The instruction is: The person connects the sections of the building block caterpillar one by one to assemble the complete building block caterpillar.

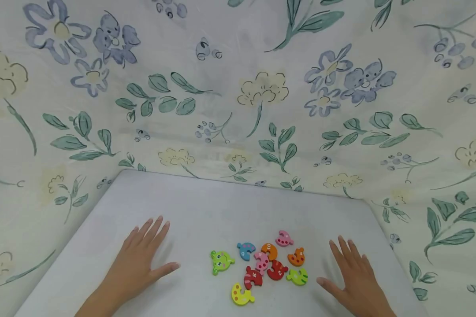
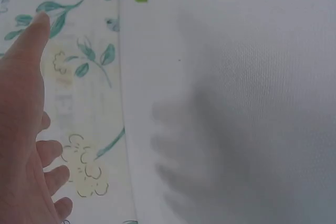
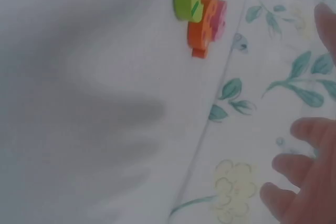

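Both hands flat, palms down, fingers straight and spread, holding nothing. Left hand (image 1: 143, 259) sits on the smooth matte white tabletop (image 1: 206, 207), fingers pointing away and slightly right, thumb out toward the pieces. Right hand (image 1: 355, 275) mirrors it, fingers pointing away and slightly left. Whether the palms press the surface or hover just above it can't be told; the wrist views show soft hand shadows on the table. Between the hands, nearer the right one: a loose cluster of small flat painted puzzle pieces (image 1: 267, 264), glossy, rounded arch-like shapes with knobs, numerals on some. Green frog-face piece (image 1: 221, 261) lies apart at the cluster's left, face up, long axis roughly left-right. Blue arch piece (image 1: 246, 250), orange arch piece (image 1: 269, 251), pink piece (image 1: 284, 238), small orange piece (image 1: 296, 257), two red pieces (image 1: 277, 270) touching each other, lime piece (image 1: 297, 276), yellow piece (image 1: 241, 295) nearest the person. Orientations are mixed, no common axis. Backdrop: thin draped floral cloth (image 1: 238, 88), cream with blue flowers and green leaves, wrinkled, wrapping round the table's far and side edges.
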`<state>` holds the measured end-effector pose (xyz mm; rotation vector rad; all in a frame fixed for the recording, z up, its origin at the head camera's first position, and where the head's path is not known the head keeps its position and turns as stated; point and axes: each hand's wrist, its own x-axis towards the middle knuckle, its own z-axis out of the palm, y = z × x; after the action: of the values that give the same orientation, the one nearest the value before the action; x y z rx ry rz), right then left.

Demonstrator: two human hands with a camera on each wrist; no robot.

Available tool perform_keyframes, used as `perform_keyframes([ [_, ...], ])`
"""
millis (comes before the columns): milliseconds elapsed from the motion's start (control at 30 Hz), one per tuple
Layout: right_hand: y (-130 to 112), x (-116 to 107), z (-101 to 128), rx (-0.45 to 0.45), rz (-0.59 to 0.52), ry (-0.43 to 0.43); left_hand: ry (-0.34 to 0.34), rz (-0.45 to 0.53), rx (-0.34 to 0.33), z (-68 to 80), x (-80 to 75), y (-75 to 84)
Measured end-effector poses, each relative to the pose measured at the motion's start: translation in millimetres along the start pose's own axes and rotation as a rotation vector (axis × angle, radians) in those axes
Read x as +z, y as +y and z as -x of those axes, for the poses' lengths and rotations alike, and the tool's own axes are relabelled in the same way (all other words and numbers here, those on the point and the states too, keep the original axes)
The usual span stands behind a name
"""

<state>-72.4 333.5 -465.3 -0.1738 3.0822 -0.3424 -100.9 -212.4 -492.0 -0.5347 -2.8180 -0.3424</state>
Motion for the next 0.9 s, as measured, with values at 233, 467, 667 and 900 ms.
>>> perform_keyframes([
  [233,-19.4,-3.9,-1.6,-0.044,-0.001,0.003,-0.061,0.023,0.024,-12.2,3.8,14.5],
  [467,-33.6,-5.2,-8.6,-0.115,0.041,0.041,-0.115,0.011,0.07,-25.4,8.3,31.8],
  [667,-46.7,-2.4,-13.2,-0.176,0.063,0.05,-0.136,0.008,0.12,-32.9,10.7,47.4],
  [900,-68.1,-1.7,-21.8,-0.241,0.096,0.03,-0.176,-0.003,0.198,-42.3,20.8,65.6],
])
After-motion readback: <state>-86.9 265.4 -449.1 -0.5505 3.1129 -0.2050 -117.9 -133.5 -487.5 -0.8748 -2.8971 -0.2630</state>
